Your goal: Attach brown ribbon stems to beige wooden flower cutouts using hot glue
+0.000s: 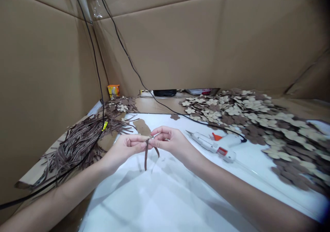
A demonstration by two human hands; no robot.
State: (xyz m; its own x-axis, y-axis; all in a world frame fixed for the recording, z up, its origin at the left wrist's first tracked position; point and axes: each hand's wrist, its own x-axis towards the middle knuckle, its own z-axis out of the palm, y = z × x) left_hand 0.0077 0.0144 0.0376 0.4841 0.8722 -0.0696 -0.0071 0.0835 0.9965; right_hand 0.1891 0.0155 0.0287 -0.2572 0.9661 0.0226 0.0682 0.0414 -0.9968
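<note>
My left hand (124,149) and my right hand (173,143) meet over the white work surface (154,197), thumbs and fingers pinched close together. Between their fingertips runs a narrow brown strip (146,158), its two ends hanging down. A small pale bit shows at the right fingertips, too small to make out. Just behind the fingers lies a piece of brown cardboard (141,126). To the right of my right hand, a white glue gun (211,144) with a red trigger area rests on its side, a clear glue stick (254,170) trailing from its back.
Brown strips (77,141) lie heaped at left. Beige and brown flower cutouts (247,111) are piled at right, with one brown flower (175,117) apart. A black cable (139,75) crosses to the glue gun. Cardboard walls (167,43) enclose the table; an orange box (113,91) stands in the corner.
</note>
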